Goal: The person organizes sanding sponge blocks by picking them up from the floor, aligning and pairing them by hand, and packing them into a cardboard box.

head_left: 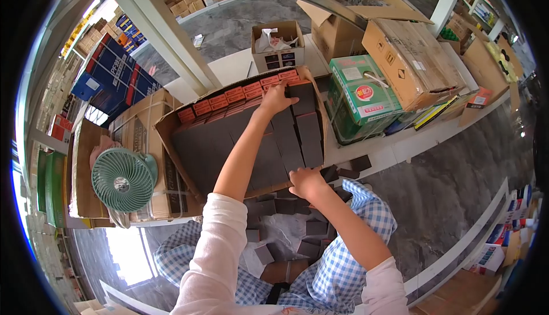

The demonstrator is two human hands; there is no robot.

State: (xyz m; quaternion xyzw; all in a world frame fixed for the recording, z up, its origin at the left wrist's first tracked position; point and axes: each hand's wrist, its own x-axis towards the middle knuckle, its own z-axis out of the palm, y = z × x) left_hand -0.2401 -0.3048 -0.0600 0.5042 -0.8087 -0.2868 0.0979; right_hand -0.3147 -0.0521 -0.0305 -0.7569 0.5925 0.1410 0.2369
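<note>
A large open carton (247, 196) holds rows of small dark-grey boxes (200, 143), with small red-orange boxes (235, 95) along its far side. My left hand (277, 100) reaches across to the carton's far right part. Its fingers are apart, touching the small boxes there, with the thumb toward a dark box (302, 96). At the near right edge of the carton is my right hand (307, 182). Its fingers are curled at the near ends of the dark boxes; what lies under them is hidden.
A green fan (122, 179) stands left on a strapped carton (143, 123). To the right are a green box (365, 95) and a brown carton (409, 63). Loose dark boxes (313, 228) and clear plastic (280, 229) lie below, near my checked clothing (326, 272).
</note>
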